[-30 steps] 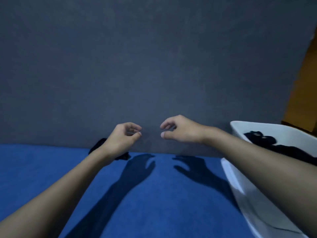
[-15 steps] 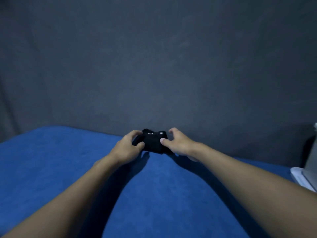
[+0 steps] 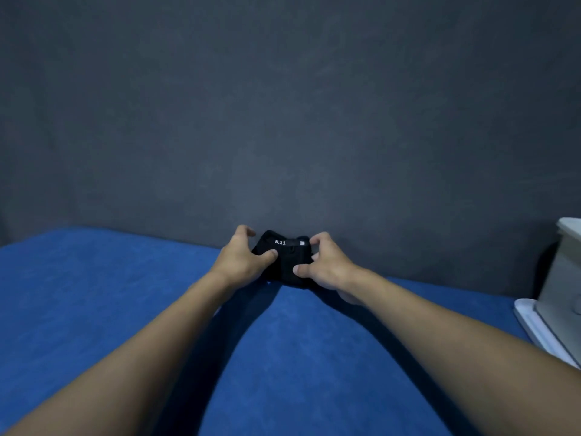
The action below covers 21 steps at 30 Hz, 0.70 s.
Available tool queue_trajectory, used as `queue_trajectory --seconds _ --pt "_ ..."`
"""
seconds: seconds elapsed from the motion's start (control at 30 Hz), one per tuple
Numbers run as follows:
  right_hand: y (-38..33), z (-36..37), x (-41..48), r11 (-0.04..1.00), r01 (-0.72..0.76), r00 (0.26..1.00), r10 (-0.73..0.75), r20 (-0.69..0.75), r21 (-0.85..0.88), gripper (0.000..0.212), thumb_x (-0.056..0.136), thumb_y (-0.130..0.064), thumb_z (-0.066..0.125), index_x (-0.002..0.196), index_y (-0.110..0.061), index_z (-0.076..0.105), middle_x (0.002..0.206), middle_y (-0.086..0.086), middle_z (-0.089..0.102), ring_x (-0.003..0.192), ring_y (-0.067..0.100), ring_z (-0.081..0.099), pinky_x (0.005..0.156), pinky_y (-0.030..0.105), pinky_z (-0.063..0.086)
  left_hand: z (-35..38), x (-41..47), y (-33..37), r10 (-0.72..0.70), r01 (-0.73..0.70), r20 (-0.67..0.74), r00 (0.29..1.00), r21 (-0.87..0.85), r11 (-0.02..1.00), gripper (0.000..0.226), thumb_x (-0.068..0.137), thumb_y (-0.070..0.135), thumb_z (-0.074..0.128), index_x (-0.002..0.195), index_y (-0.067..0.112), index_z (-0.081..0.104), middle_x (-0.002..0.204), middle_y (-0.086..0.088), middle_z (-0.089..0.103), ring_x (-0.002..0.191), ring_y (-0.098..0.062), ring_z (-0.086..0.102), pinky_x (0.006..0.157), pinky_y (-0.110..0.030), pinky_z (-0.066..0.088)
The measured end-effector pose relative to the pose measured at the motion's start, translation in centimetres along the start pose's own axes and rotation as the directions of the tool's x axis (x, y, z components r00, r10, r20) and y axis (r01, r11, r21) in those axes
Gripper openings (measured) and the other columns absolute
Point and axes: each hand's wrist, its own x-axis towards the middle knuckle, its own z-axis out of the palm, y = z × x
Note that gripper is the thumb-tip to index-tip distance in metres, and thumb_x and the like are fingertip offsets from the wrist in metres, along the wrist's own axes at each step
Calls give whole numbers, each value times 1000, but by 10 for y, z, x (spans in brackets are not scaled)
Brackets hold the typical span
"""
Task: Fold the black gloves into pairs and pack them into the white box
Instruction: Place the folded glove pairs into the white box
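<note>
A bundle of black gloves [image 3: 287, 256] with small white print sits at the far middle of the blue surface, against the dark backdrop. My left hand [image 3: 240, 258] grips its left side, thumb on top and fingers curled behind. My right hand [image 3: 327, 265] grips its right side, thumb pressed on the front. The white box [image 3: 562, 278] shows only as a corner at the right edge; its inside is out of sight.
A blue cloth surface [image 3: 94, 309] fills the lower view. A dark grey backdrop [image 3: 283, 105] rises right behind the gloves. A white lid or tray [image 3: 534, 328] lies flat beside the box at the right edge.
Both hands went from hovering empty to holding the black gloves between them. The view swung left, so the white box slid to the right edge. The gloves now sit a little higher in my grip.
</note>
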Motion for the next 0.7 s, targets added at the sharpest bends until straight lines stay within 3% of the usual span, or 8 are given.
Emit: queue_trajectory --seconds 0.1,0.2,0.33,0.43,0.5,0.6,0.63,0.7 --pt "2 -12 -15 996 30 999 -28 -25 87 55 86 -6 70 126 -18 34 96 1 58 86 13 60 57 15 43 6 -6 10 8 -8 -3 1000 -108 994 53 84 35 76 125 23 44 110 -10 59 96 -26 63 88 -42 56" --pt "3 -25 -30 986 65 996 -55 -71 154 53 87 -5 68 126 -20 34 91 -1 58 82 10 59 59 15 43 13 -15 26 5 6 38 999 -286 958 49 87 24 74 125 20 44 102 -10 57 90 -27 66 79 -45 61" --pt "3 -44 -51 963 154 976 -114 -183 220 49 87 -5 68 121 -22 36 94 0 57 90 16 60 63 16 46 21 -24 52 39 -30 9 999 -469 883 47 85 18 76 124 15 49 114 -16 58 84 -25 65 68 -30 58" --pt "2 -63 -66 943 209 960 -148 -237 258 49 86 -6 68 117 -27 36 102 3 58 100 20 62 74 22 51 29 -31 71 27 0 37 999 -589 808 53 83 22 79 126 15 49 114 -16 65 96 -26 70 91 -32 54" --pt "1 -76 -77 933 257 946 -189 -264 253 50 86 -4 67 117 -28 36 101 -1 57 102 18 61 77 20 50 33 -39 86 32 46 105 994 -659 750 58 83 22 79 129 12 45 109 -16 68 91 -23 70 100 -35 50" --pt "0 -95 -98 930 307 928 -246 -281 200 54 86 -5 67 123 -28 35 104 -3 57 105 18 60 84 25 51 37 -55 108 54 53 133 990 -687 725 53 85 20 77 127 13 46 98 -14 69 69 -19 65 76 -37 56" --pt "0 -101 -105 929 316 925 -256 -282 193 55 86 -6 68 124 -29 35 108 -2 57 107 18 59 88 29 52 38 -61 115 65 42 128 990 -690 722 51 85 18 76 126 15 46 98 -14 70 69 -20 66 68 -38 57" --pt "1 -115 -119 927 324 923 -267 -276 189 55 85 -7 69 123 -29 36 110 0 59 107 19 61 90 32 52 43 -73 128 117 -17 99 988 -688 726 46 87 13 74 125 17 47 101 -13 70 79 -23 68 67 -40 55"
